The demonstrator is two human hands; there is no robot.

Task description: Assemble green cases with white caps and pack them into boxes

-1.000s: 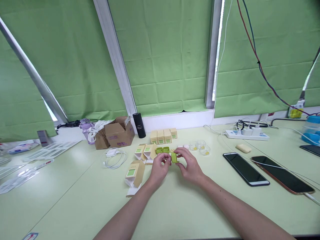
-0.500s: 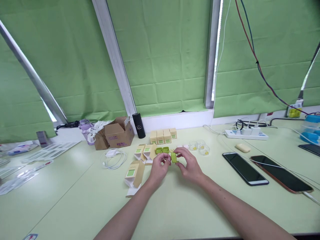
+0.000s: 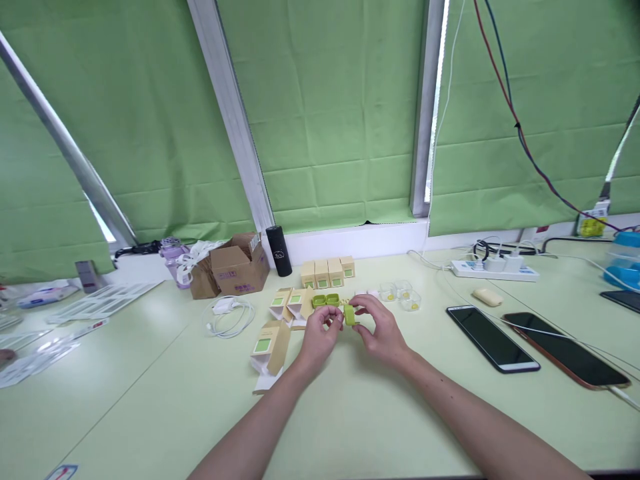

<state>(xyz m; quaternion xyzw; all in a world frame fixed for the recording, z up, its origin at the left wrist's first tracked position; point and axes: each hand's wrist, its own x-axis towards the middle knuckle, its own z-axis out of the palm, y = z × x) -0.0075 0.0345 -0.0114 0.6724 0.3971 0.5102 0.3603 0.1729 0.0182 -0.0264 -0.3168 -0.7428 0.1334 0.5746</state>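
Note:
My right hand point(image 3: 383, 331) grips a small green plastic case point(image 3: 349, 315) between thumb and fingers, tilted up off the table. Close beside its left side is my left hand point(image 3: 320, 331), thumb and fingertips pinched together; what they hold, if anything, is too small to make out. Just behind my left hand lies an open green case point(image 3: 325, 301) with two hollow halves. Opened cardboard boxes with green labels lie to the left, one nearer box point(image 3: 269, 348) and two farther ones point(image 3: 295, 303). Clear round containers point(image 3: 403, 291) with yellow bits sit behind my right hand.
Several closed small boxes point(image 3: 323, 272) stand in a row at the back, near a black cylinder point(image 3: 279, 251) and a brown carton point(image 3: 239, 265). A coiled white cable point(image 3: 233, 319) lies left. Two phones point(image 3: 493, 338) and a power strip point(image 3: 493, 270) are right.
The view has shifted very slightly. Both hands stay in nearly the same place, the green case still in the right one.

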